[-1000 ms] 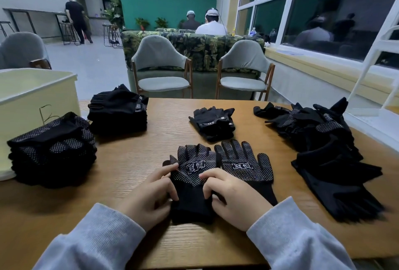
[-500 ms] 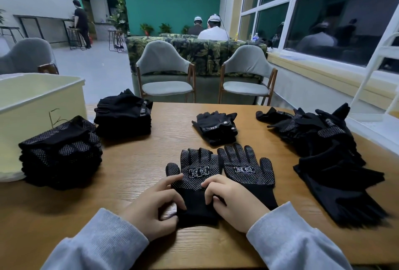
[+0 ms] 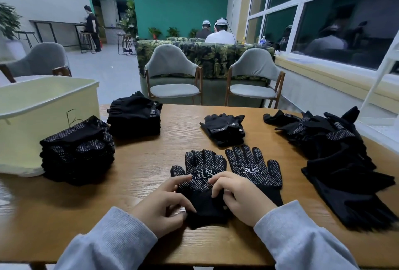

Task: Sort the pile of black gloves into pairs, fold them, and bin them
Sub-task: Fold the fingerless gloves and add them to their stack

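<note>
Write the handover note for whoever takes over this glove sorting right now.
Left hand: pinches the cuff of the near black dotted glove.
Right hand: fingers curled on the same glove; its twin dotted glove lies flat beside it, to the right.
Done: folded dotted stack and plain black stack beside the pale yellow plastic bin; a small folded pair at mid wooden table.
Left: fold this pair, sort the loose black pile on the right, bin everything.

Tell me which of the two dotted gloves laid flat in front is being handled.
The left dotted glove: both the left hand and right hand rest on its cuff and palm. The right dotted glove lies beside it, mostly untouched.
</note>
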Motion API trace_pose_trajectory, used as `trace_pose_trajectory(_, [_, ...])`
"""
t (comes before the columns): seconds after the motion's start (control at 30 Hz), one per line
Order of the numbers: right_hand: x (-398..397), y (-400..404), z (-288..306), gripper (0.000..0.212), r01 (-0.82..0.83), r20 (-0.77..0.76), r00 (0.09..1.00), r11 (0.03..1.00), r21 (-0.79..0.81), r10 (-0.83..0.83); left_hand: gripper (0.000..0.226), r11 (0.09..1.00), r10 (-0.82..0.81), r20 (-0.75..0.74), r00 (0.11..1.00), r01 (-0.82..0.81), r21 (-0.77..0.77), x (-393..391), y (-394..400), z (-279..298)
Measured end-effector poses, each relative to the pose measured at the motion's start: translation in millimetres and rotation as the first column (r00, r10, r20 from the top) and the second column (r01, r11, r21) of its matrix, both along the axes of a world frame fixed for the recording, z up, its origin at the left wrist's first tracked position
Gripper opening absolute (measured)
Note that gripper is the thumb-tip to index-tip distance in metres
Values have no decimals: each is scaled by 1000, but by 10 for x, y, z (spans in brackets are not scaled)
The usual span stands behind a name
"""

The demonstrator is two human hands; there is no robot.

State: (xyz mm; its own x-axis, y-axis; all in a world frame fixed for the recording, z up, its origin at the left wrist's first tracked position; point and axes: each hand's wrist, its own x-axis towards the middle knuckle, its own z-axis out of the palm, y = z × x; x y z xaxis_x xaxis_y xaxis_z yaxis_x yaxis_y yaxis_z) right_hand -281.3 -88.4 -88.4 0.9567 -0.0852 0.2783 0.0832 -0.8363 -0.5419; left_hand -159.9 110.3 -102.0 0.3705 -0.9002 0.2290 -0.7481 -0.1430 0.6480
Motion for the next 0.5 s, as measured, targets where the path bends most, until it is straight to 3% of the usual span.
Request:
trace_pose_trajectory(0.13, [12,-32,86,40,43,34,998,998,45,-44,40,996,62,-85,994,-66,-51,8,-17,70])
trace_pose_trajectory(0.2, [26,-40,155,42,82,58,995,994,72,-86,31,985,125,-91,988,-135,-105,59,-53,96])
trace_pose_trajectory(0.27, [55,-59,222,42,130,55,989,989,73,-134,16,970,205,-72,976,-212,-118,142,-112,123])
trace_pose_trajectory(0.5, [254,-168,392,32,237,-94,967,971,18,-235,33,920,392,126,911,-386,-76,376,-473,172])
